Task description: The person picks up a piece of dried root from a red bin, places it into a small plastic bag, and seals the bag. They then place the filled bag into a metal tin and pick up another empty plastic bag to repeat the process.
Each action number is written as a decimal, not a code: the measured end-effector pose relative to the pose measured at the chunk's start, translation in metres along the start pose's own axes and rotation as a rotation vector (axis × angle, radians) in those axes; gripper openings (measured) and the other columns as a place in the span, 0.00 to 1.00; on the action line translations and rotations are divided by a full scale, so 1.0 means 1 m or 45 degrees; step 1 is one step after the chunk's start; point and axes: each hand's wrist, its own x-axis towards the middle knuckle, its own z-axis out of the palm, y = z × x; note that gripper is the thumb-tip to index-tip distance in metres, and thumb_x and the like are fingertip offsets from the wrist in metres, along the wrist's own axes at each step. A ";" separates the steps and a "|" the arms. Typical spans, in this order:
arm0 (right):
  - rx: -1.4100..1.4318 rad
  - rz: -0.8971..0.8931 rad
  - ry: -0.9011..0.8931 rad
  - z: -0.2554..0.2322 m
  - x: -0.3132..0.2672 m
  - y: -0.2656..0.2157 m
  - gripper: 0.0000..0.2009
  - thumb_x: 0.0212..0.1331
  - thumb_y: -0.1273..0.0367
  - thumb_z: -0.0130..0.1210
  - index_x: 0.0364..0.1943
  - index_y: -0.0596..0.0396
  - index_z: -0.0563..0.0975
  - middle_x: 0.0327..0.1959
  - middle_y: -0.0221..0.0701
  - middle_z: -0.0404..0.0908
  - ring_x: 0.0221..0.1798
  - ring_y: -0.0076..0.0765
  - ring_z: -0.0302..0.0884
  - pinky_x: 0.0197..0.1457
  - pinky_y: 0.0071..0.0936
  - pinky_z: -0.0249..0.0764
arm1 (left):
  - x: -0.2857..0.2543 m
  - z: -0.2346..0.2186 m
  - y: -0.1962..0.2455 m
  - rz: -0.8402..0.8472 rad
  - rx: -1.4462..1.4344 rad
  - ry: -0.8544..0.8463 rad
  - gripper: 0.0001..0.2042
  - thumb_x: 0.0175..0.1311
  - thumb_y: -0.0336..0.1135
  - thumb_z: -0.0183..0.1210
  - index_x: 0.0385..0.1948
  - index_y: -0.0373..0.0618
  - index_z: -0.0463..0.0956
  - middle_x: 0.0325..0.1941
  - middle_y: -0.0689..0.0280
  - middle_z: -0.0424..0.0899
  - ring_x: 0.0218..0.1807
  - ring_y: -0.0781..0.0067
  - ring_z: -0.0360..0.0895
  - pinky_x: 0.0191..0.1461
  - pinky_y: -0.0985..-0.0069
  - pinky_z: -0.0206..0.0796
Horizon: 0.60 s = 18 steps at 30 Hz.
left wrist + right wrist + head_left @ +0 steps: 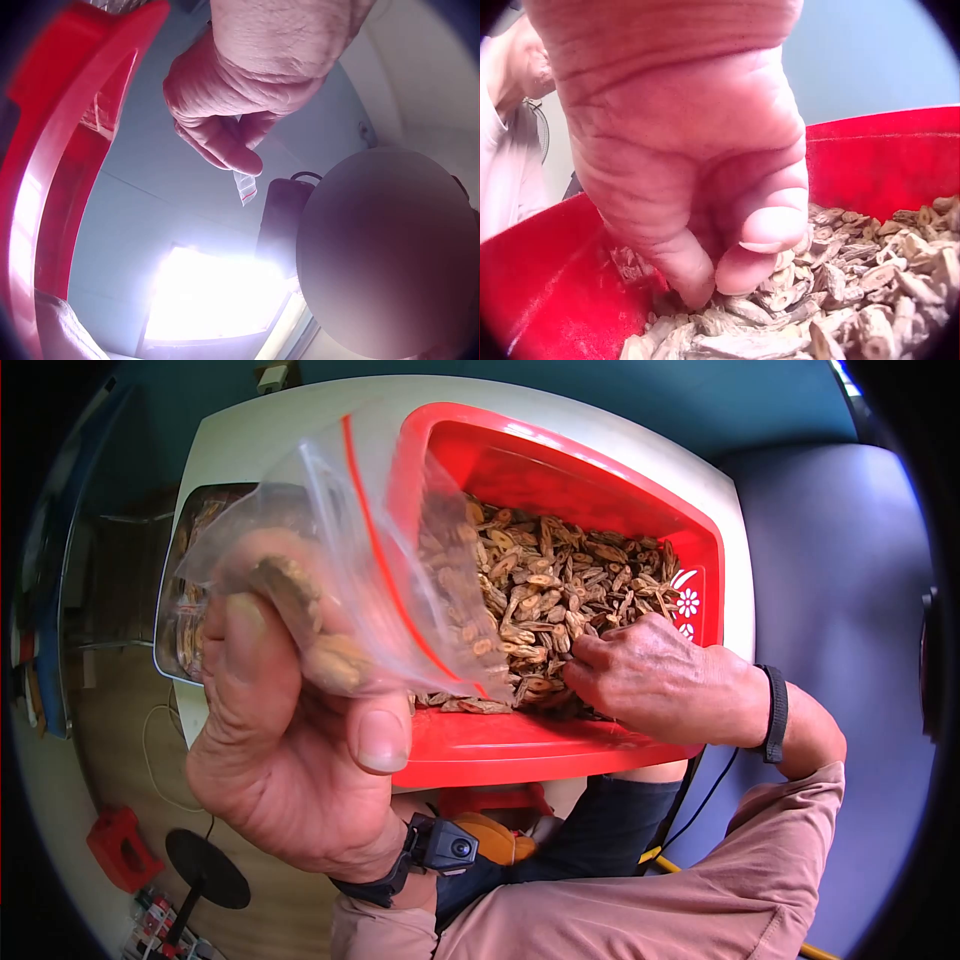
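My left hand (300, 760) grips a clear zip-lock bag (400, 560) with a red strip along its mouth, held up close to the head camera. At its thumb and fingers, browned dried root slices (335, 663) show against the plastic. In the left wrist view only a small corner of the bag (245, 189) hangs below the fingers. My right hand (670, 680) reaches into a red plastic tub (560, 760), its curled fingers and thumb down in a heap of dried root slices (870, 277). I cannot tell whether a slice is between those fingertips.
The tub stands on a white table (240, 440). Left of it is a clear container (190, 600) with packed bags of similar brown pieces. A blue-grey surface (830, 610) lies to the right, and a red object (125, 848) sits low at the left.
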 end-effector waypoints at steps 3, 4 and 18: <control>-0.014 -0.018 -0.006 0.003 0.003 0.001 0.09 0.55 0.69 0.54 0.36 0.60 0.75 0.34 0.36 0.76 0.34 0.40 0.82 0.34 0.37 0.78 | 0.003 0.000 0.005 -0.217 -0.228 -0.161 0.13 0.69 0.21 0.49 0.52 0.27 0.62 0.47 0.50 0.63 0.43 0.59 0.67 0.23 0.79 0.70; -0.024 -0.037 0.014 0.004 0.004 0.002 0.08 0.55 0.69 0.54 0.36 0.59 0.75 0.34 0.36 0.76 0.34 0.41 0.82 0.34 0.38 0.78 | 0.003 0.001 0.006 -0.222 -0.225 -0.141 0.12 0.70 0.21 0.48 0.52 0.26 0.62 0.46 0.50 0.63 0.43 0.60 0.67 0.23 0.78 0.70; 0.557 0.116 0.184 -0.002 -0.017 0.017 0.06 0.57 0.71 0.61 0.32 0.57 0.75 0.26 0.40 0.79 0.31 0.49 0.81 0.31 0.42 0.74 | 0.006 0.005 0.002 -0.231 -0.184 -0.223 0.09 0.72 0.23 0.48 0.48 0.26 0.64 0.43 0.52 0.66 0.41 0.63 0.67 0.25 0.76 0.70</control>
